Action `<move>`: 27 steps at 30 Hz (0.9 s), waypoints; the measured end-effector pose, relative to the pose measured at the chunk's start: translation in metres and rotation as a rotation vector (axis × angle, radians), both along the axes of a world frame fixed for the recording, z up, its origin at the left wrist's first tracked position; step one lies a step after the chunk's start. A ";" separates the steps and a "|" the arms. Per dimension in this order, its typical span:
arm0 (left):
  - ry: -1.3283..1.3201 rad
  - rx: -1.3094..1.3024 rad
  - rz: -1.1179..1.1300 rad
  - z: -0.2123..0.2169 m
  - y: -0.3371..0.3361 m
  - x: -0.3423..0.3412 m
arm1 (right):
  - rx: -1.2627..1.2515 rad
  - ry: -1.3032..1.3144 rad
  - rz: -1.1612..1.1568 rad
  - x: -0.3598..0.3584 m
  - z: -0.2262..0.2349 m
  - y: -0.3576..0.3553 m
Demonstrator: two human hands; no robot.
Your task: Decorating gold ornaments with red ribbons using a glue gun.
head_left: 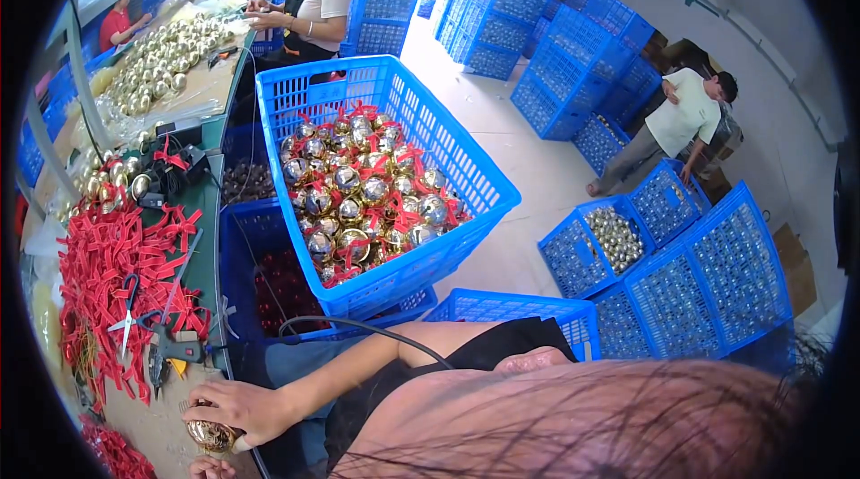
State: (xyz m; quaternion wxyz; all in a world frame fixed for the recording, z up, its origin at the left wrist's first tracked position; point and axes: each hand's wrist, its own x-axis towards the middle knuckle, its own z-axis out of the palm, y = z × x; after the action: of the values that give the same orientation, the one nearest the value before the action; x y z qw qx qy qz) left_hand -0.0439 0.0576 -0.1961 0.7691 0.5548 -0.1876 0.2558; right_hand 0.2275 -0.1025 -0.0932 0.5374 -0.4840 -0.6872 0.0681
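Note:
My right hand (235, 409) curls over a round gold jingle bell (210, 433) at the table's near edge, low in the view. The bell's shiny lower side shows below the fingers. Just below it, at the bottom rim, are the bent fingers of my left hand (212, 468); most of that hand is cut off, and what its fingertips hold cannot be made out. Beyond the right hand lie hot-glue-gun-like black tool (172, 349), scissors with dark handles (128, 310) and a large heap of red ribbon bows (121, 255).
A blue crate (430, 271) full of gold bells with red bows stands beside the table. More gold bells (161, 67) lie farther along it, near a person in an apron (318, 4). Stacked blue crates (573, 67) and another person (676, 116) are at the right.

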 end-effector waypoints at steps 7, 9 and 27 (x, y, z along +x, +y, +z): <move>0.739 -0.342 0.688 0.069 -0.055 0.012 | -0.083 0.026 0.000 0.001 -0.001 -0.002; 0.760 -0.283 0.650 0.051 -0.043 -0.004 | -0.096 0.036 -0.002 -0.003 -0.002 -0.001; 0.607 -0.212 0.471 0.056 -0.052 0.016 | -0.015 -0.053 -0.059 -0.013 -0.007 0.009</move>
State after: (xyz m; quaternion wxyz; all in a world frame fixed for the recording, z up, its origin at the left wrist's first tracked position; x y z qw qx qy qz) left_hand -0.0284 0.0054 -0.1401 0.7628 0.5507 0.2080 0.2675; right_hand 0.2140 -0.0935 -0.1005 0.5170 -0.5098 -0.6862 0.0443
